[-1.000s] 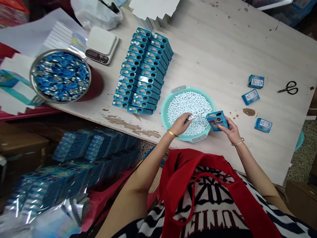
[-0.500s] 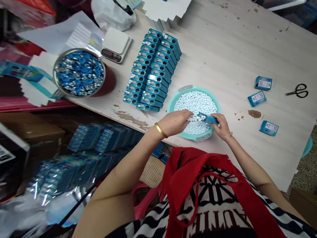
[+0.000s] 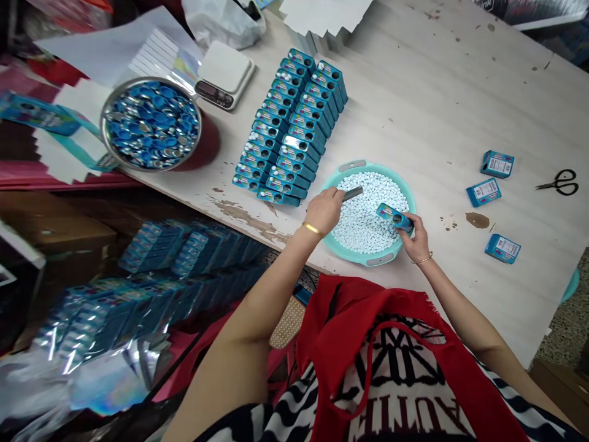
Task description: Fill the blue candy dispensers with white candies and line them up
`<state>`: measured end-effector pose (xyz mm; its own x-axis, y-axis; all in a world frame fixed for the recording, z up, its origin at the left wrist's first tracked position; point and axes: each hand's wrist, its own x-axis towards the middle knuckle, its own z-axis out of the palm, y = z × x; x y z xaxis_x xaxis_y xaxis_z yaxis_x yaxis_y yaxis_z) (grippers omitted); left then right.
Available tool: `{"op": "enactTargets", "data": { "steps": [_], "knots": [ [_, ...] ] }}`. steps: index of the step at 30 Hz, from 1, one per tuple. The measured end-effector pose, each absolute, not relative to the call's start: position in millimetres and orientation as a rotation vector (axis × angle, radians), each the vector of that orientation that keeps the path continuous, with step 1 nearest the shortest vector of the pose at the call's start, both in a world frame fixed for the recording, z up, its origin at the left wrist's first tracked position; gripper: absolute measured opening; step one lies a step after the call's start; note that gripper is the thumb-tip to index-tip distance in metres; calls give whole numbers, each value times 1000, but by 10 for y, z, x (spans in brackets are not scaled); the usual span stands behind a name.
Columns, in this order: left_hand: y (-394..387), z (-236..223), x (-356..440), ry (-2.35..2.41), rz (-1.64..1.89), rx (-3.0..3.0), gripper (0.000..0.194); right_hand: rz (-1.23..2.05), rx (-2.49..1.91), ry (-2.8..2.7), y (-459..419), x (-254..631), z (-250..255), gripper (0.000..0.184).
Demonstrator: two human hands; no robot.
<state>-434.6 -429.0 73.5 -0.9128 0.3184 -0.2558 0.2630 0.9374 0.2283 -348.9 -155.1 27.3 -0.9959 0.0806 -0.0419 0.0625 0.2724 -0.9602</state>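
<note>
My left hand [image 3: 323,210] is closed around a narrow grey scoop [image 3: 353,194], its end over the left side of the turquoise bowl [image 3: 330,244]. Small white pellets [image 3: 368,236] fill much of that bowl. Over the bowl's right side, my right hand [image 3: 415,239] grips a small blue box [image 3: 389,213], its printed top with a dark round hole facing up. Left of the bowl, two rows of similar blue boxes [image 3: 294,153] stand close together. White pellets show at the tops of some of them.
A metal pot [image 3: 200,132] of blue-and-silver pieces and a white scale [image 3: 225,73] stand at left. Several blue boxes [image 3: 502,248] and black scissors [image 3: 564,182] lie at right. Stacked white card [image 3: 322,18] is at the back. Wrapped blue packs [image 3: 151,245] sit below the table edge.
My left hand has drawn the scoop left and back, away from the box. Pellets at the box's mouth are gone from view, and my right hand has turned its top upward.
</note>
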Motion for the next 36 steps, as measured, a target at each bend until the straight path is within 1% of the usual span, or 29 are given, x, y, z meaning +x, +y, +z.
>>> {"op": "enactTargets", "data": {
  "steps": [3,6,8,10,13,15,17,19,21,24,28,31,36],
  "knots": [
    [-4189,149,-4430,2781,253,392,38,1919,-268,-2435,-1539,-3504,262,37],
    [-3949,-178,-4306,2705,335,506,41,1995,-364,-2357,-1530,-3520,274,45],
    [-3788,-279,-4158,2643,422,567,42,2056,-383,-2314,-1517,-3531,301,50],
    [-3671,-329,-4014,2583,547,574,43,2073,-375,-2297,-1494,-3543,332,52],
    [-3622,-341,-3872,2456,815,574,44,2015,-354,-2293,-1439,-3554,365,47],
    [-3683,-290,-3834,2377,982,582,39,1954,-345,-2298,-1392,-3551,385,44],
    [-3807,-163,-3832,2340,1097,598,33,1907,-332,-2320,-1347,-3539,414,42],
    [-3965,54,-3854,2344,1153,643,31,1880,-309,-2372,-1315,-3520,454,40],
    [-4122,344,-3892,2374,1149,703,31,1839,-270,-2432,-1305,-3502,490,37],
    [-4277,822,-3970,2420,1054,774,29,1747,-137,-2510,-1337,-3491,507,32],
    [-4263,1308,-4075,2445,822,912,25,1651,104,-2594,-1446,-3484,444,35],
    [-4126,1543,-4113,2468,526,993,24,1587,213,-2607,-1531,-3461,372,40],
    [-3801,1971,-4038,2522,62,959,31,1495,314,-2628,-1609,-3425,258,44]
  ]
}}
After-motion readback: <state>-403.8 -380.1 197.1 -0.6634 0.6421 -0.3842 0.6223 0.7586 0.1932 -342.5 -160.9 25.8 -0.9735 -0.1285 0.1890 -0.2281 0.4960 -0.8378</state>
